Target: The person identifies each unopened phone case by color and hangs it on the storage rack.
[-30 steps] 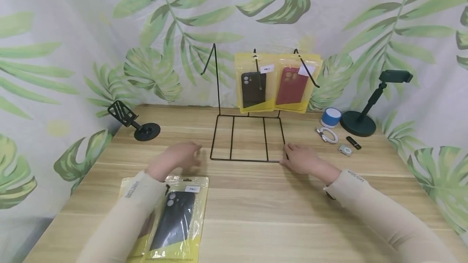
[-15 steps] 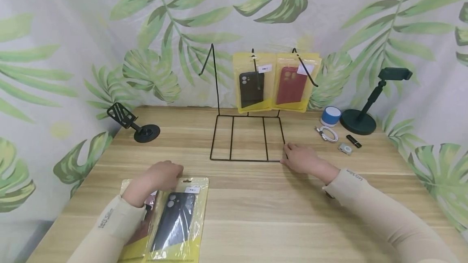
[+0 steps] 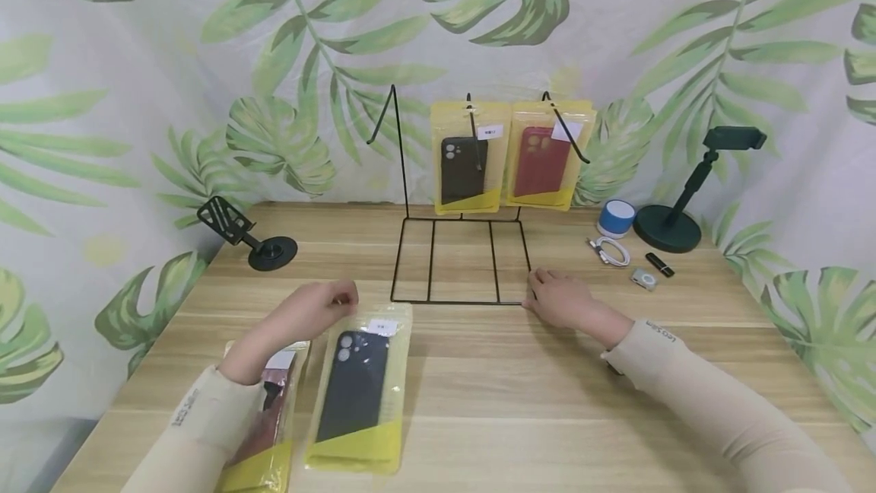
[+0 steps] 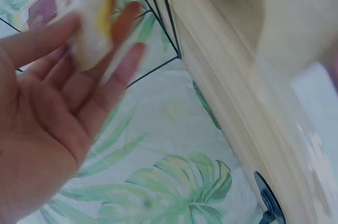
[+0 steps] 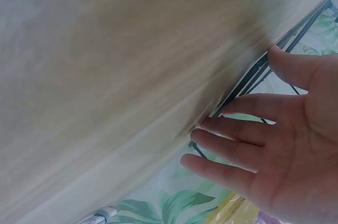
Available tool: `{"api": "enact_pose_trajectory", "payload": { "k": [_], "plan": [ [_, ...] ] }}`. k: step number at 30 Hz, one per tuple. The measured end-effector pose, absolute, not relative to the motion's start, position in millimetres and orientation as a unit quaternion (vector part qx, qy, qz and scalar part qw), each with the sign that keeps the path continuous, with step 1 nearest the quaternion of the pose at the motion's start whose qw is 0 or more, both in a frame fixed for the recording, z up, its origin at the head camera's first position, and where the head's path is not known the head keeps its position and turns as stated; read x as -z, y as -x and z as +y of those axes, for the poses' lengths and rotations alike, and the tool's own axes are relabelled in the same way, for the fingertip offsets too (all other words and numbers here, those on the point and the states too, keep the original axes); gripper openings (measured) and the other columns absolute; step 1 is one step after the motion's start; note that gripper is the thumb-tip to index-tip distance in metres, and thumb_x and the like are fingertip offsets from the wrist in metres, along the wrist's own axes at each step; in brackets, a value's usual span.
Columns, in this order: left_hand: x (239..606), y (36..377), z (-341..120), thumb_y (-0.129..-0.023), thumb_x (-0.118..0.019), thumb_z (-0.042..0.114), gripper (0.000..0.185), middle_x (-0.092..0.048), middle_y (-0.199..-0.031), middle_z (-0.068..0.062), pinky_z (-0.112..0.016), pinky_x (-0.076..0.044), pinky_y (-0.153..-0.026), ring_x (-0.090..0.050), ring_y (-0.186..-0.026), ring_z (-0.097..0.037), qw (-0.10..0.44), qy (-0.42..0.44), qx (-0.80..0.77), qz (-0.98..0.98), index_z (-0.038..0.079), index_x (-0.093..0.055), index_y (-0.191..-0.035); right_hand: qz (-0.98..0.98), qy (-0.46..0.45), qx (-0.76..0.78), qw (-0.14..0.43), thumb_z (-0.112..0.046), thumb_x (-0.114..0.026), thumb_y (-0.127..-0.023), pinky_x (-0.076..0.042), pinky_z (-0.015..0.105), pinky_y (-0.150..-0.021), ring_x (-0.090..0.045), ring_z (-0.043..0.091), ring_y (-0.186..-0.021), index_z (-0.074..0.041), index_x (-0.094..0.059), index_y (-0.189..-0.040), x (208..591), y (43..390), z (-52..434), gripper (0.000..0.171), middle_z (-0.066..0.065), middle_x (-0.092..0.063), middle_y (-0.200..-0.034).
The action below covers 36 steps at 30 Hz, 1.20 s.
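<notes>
My left hand [image 3: 308, 318] pinches the top edge of a yellow-trimmed clear bag holding a dark phone case [image 3: 356, 386], tilted up off the table. In the left wrist view, the bag [image 4: 92, 42] sits blurred between thumb and fingers. A second bagged phone case [image 3: 263, 421], reddish, lies to its left, partly under the left forearm. At the front right corner of the black wire display rack [image 3: 432, 261], my right hand [image 3: 564, 300] touches the base. In the right wrist view its fingers [image 5: 237, 147] are extended, and the thumb meets the wire.
Bagged black [image 3: 464, 170] and red [image 3: 542, 162] phone cases hang on the rack's middle and right hooks; its left hook [image 3: 383, 116] is bare. A black stand [image 3: 272, 253] is left. At right are a green stand [image 3: 667, 228], blue speaker [image 3: 616, 219] and white cable [image 3: 609, 251].
My left hand came back from near the rack to the bags and took hold of the dark phone case's bag, which has lifted and shifted up and right. My right hand stays at the rack.
</notes>
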State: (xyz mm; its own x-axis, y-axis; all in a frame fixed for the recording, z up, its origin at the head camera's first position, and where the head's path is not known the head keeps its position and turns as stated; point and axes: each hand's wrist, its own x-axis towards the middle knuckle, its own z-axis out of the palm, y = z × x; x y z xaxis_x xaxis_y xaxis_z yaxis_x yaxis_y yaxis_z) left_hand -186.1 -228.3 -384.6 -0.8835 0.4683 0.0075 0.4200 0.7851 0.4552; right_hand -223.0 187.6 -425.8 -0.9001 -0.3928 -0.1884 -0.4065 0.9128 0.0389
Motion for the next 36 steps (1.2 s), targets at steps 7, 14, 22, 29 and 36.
{"api": "enact_pose_trajectory", "payload": {
  "k": [7, 14, 22, 29, 36],
  "plan": [
    [366.0, 189.3, -203.7, -0.099, -0.06, 0.012, 0.006, -0.071, -0.095, -0.006, -0.036, -0.055, -0.078, -0.066, -0.088, -0.022, 0.01, -0.229, -0.367, 0.902, 0.009, -0.065, -0.099, 0.974, 0.205, -0.039, 0.088, -0.041, -0.045, -0.105, -0.04, 0.055, -0.113, -0.042, 0.043, -0.139, 0.007, -0.041, -0.147, 427.4, 223.2, 188.2, 0.063, 0.027, -0.042, -0.151],
    [335.2, 198.1, -167.2, -0.098, -0.062, 0.015, 0.009, -0.068, -0.086, -0.009, -0.024, -0.043, -0.058, -0.052, -0.068, -0.016, -0.041, -0.244, -0.436, 0.865, 0.007, -0.067, -0.1, 0.975, 0.204, -0.039, 0.078, -0.04, -0.045, -0.105, -0.039, 0.057, -0.113, -0.042, 0.044, -0.139, 0.006, -0.041, -0.146, 429.2, 223.9, 190.0, 0.063, 0.027, -0.041, -0.152],
    [291.4, 209.4, -119.6, -0.097, -0.064, 0.014, 0.01, -0.071, -0.085, -0.009, -0.024, -0.038, -0.053, -0.046, -0.059, -0.018, -0.134, -0.275, -0.455, 0.836, 0.005, -0.068, -0.1, 0.975, 0.21, -0.028, 0.072, -0.039, -0.046, -0.104, -0.04, 0.057, -0.112, -0.043, 0.044, -0.138, 0.007, -0.042, -0.146, 431.7, 223.1, 191.0, 0.062, 0.028, -0.043, -0.151],
    [262.0, 219.0, -91.1, -0.097, -0.064, 0.015, 0.012, -0.072, -0.089, -0.008, -0.025, -0.039, -0.054, -0.048, -0.059, -0.019, -0.152, -0.294, -0.457, 0.826, 0.005, -0.069, -0.102, 0.976, 0.204, -0.019, 0.077, -0.04, -0.047, -0.104, -0.041, 0.057, -0.11, -0.043, 0.044, -0.138, 0.007, -0.041, -0.147, 431.1, 222.9, 190.8, 0.063, 0.028, -0.043, -0.15],
    [254.7, 232.9, -81.7, -0.097, -0.065, 0.014, 0.01, -0.074, -0.092, -0.008, -0.025, -0.039, -0.055, -0.048, -0.061, -0.018, -0.156, -0.293, -0.446, 0.831, 0.005, -0.069, -0.1, 0.978, 0.189, -0.011, 0.087, -0.04, -0.047, -0.104, -0.041, 0.061, -0.109, -0.041, 0.043, -0.14, 0.004, -0.04, -0.148, 429.2, 223.3, 190.2, 0.062, 0.026, -0.041, -0.153]
  ]
}}
